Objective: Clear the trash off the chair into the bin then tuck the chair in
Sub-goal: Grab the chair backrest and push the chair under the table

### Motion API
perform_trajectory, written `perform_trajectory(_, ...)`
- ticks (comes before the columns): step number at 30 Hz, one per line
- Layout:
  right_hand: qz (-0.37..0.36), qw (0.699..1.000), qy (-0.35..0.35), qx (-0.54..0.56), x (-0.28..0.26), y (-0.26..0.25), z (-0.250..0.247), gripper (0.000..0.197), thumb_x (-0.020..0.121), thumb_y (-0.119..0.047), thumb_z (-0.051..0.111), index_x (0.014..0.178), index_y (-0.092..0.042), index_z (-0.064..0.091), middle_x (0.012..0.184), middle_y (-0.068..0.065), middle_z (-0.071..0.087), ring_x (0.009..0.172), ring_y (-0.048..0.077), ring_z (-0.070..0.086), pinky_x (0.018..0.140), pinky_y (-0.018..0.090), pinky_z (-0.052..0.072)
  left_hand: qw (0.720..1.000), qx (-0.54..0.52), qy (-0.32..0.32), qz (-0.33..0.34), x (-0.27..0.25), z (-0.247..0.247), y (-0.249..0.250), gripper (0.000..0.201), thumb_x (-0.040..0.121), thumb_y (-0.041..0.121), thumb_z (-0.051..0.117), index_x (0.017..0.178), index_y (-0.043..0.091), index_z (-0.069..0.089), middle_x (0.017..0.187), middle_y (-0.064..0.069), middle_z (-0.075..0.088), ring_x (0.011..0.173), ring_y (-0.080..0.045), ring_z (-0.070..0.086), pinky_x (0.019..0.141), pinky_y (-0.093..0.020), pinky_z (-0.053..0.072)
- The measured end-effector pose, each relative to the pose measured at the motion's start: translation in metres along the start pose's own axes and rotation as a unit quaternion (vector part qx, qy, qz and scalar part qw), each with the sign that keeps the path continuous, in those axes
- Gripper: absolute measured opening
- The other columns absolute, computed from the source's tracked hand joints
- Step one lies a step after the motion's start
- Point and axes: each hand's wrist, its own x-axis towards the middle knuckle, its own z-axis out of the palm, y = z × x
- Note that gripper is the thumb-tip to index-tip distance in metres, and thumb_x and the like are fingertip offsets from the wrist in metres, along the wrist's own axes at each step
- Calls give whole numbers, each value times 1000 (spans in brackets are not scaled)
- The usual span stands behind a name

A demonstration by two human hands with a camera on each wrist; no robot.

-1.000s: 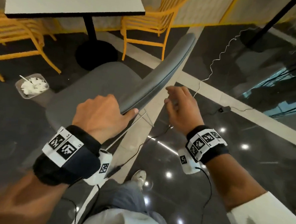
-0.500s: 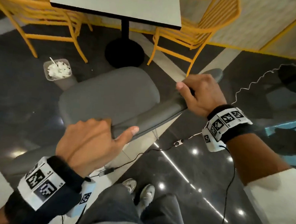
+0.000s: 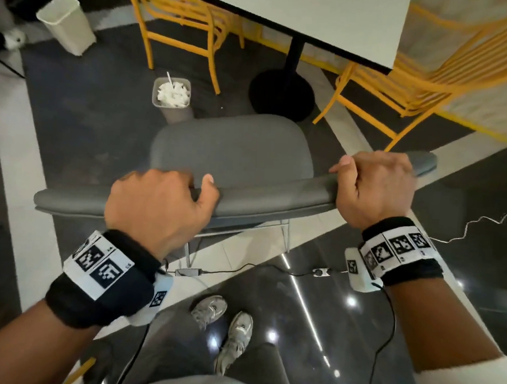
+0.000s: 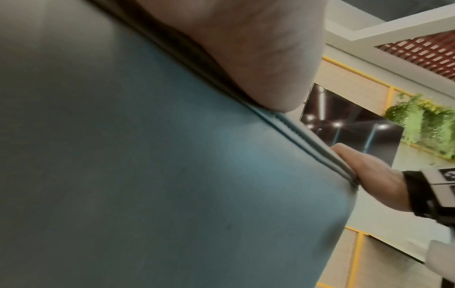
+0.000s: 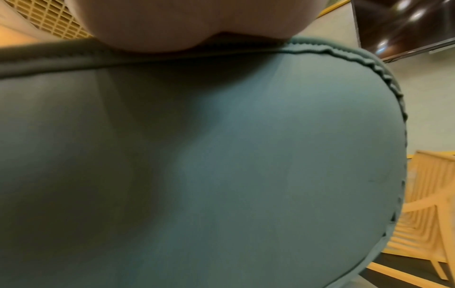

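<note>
A grey upholstered chair (image 3: 234,152) stands in front of me, its seat bare and facing the white table (image 3: 310,20). My left hand (image 3: 159,204) grips the top edge of the backrest left of centre, fingers curled over it. My right hand (image 3: 374,184) grips the same edge near its right end. A small grey bin (image 3: 171,96) full of white crumpled trash sits on the floor just beyond the seat's far left corner. Both wrist views show only the backrest fabric (image 4: 147,175) (image 5: 221,165) up close under the palms.
Yellow metal chairs (image 3: 182,18) (image 3: 425,83) stand on either side of the table's black pedestal base (image 3: 282,95). A white bin (image 3: 67,23) stands far left. Cables and a power adapter (image 3: 186,272) lie on the glossy floor by my shoes (image 3: 223,329).
The chair has swung round so that its seat faces the table. My right hand has closed firmly on the backrest's right end. My view has shifted to behind the chair.
</note>
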Motion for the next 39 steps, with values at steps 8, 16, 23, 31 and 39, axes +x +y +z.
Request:
perform_trajectory(8,12,1000,25,10,1,-11,-2,55,99,-33,33,68,-13,74,66,10,69,67,33,60,82,41,41,999,-16,31,17,16,0,-8,44,84,43,35,55,14,49,49,-4,51,49,-33,51,54,-29,36)
perform_trajectory(16,58,997,44,-1,9,-35,-2,48,96,-28,41,62,-8,68,60,14,63,62,35,56,80,42,44,995,-12,60,79,53,1,-29,37,79,39,38,55,13,48,52,-6,49,51,-35,49,54,-31,37)
perform_trajectory(23,117,992,53,-12,20,-57,4,47,97,-24,45,60,-3,63,61,20,61,59,27,44,80,44,44,986,-31,76,143,89,1,-49,34,78,40,38,54,16,39,56,-10,56,55,-38,53,55,-31,32)
perform_trajectory(31,169,983,52,-45,33,-97,14,52,100,-28,43,57,-4,61,60,20,60,60,24,36,81,45,44,977,-24,86,195,125,-2,-86,32,78,40,36,54,19,39,51,-5,49,50,-34,49,54,-30,33)
perform_trajectory(39,184,980,58,-57,65,-135,34,49,98,-30,40,50,-19,40,52,0,41,50,26,41,79,42,44,970,-32,97,220,193,-4,-124,31,76,40,34,51,21,34,50,-1,43,51,-31,45,53,-30,32)
